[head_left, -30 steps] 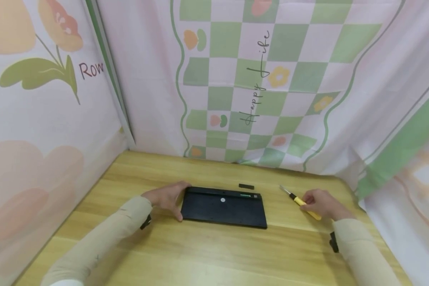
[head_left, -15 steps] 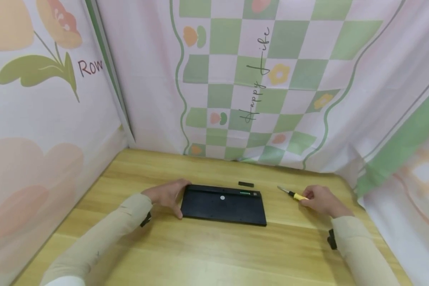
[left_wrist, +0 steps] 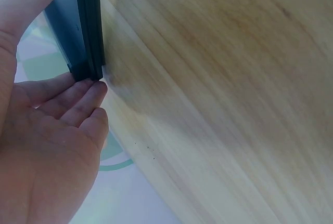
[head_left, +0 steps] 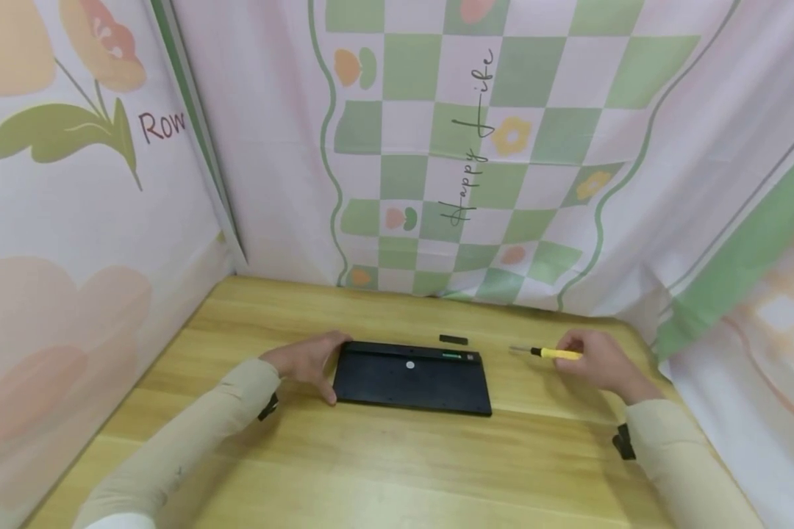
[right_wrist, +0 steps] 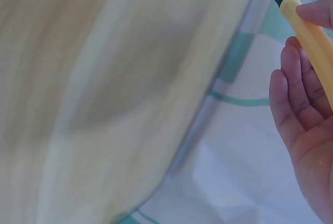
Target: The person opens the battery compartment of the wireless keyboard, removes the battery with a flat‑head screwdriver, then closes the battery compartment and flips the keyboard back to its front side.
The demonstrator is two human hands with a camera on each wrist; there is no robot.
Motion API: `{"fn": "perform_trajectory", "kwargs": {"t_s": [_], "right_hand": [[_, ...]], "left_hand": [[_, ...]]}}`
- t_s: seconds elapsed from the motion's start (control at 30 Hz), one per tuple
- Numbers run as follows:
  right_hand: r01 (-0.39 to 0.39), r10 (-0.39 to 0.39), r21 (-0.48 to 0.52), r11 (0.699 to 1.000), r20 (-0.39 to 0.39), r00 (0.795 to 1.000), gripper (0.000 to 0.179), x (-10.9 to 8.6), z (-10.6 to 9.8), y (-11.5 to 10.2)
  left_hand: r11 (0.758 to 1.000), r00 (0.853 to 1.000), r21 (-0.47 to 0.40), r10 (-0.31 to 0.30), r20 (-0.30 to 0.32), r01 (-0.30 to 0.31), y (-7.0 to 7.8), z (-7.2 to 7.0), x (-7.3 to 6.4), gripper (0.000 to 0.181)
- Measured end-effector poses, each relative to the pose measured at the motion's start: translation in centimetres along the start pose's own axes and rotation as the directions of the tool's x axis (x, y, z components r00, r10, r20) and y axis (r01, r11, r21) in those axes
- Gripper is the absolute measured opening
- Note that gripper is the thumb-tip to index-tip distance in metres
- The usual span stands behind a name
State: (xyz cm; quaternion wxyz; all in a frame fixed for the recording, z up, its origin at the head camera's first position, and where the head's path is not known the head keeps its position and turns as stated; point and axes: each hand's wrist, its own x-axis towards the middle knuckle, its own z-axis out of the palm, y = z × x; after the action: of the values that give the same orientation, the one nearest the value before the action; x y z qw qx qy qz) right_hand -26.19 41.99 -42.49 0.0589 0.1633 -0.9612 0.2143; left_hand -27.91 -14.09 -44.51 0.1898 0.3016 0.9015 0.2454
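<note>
A black keyboard (head_left: 410,386) lies face down on the wooden table, a round white sticker on its back. Near its far right corner a small slot shows a green battery (head_left: 451,355). My left hand (head_left: 306,366) holds the keyboard's left end, thumb at the near corner and fingers at the far one; in the left wrist view the fingertips (left_wrist: 98,90) meet its edge. Right of the keyboard, my right hand (head_left: 595,361) grips a yellow-handled screwdriver (head_left: 561,354), its metal tip pointing left. The right wrist view shows the thumb laid along the handle (right_wrist: 307,31).
A small black cover piece (head_left: 453,339) lies just beyond the keyboard's far edge. The wooden table (head_left: 397,470) ends at a patterned curtain (head_left: 410,169) behind, with more printed cloth on the left and right.
My right hand has lifted the screwdriver off the table and turned it from slanting to nearly level, tip leftward. The left hand and keyboard have stayed in place.
</note>
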Motion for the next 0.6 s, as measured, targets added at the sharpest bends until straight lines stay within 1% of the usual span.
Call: {"fn": "perform_trajectory", "kwargs": {"t_s": [0.1, 0.23, 0.33, 0.43, 0.6], "right_hand": [[0.019, -0.019, -0.006, 1.000, 0.001, 1.000, 0.015, 0.1, -0.5, -1.3], [0.080, -0.080, -0.030, 0.996, 0.008, 0.997, 0.015, 0.5, -0.9, -3.4], [0.120, -0.119, -0.038, 0.992, 0.026, 0.993, 0.015, 1.0, -1.0, -5.2], [0.139, -0.137, -0.034, 0.990, 0.050, 0.989, 0.015, 1.6, -0.9, -6.8], [0.209, -0.205, -0.027, 0.978, 0.093, 0.974, 0.015, 3.0, -0.6, -9.1]], "left_hand": [[1.000, 1.000, 0.003, 0.000, -0.001, 0.000, -0.1, 0.0, 0.0, 0.125], [1.000, 1.000, 0.006, 0.000, -0.001, 0.000, -0.2, 0.1, 0.0, 0.126], [1.000, 1.000, 0.013, 0.003, -0.006, -0.003, -0.4, 0.1, 0.1, 0.126], [0.999, 1.000, 0.035, 0.003, -0.008, -0.003, -0.5, 0.2, 0.1, 0.126], [1.000, 1.000, 0.027, 0.002, -0.007, -0.002, -0.4, 0.1, 0.1, 0.126]]}}
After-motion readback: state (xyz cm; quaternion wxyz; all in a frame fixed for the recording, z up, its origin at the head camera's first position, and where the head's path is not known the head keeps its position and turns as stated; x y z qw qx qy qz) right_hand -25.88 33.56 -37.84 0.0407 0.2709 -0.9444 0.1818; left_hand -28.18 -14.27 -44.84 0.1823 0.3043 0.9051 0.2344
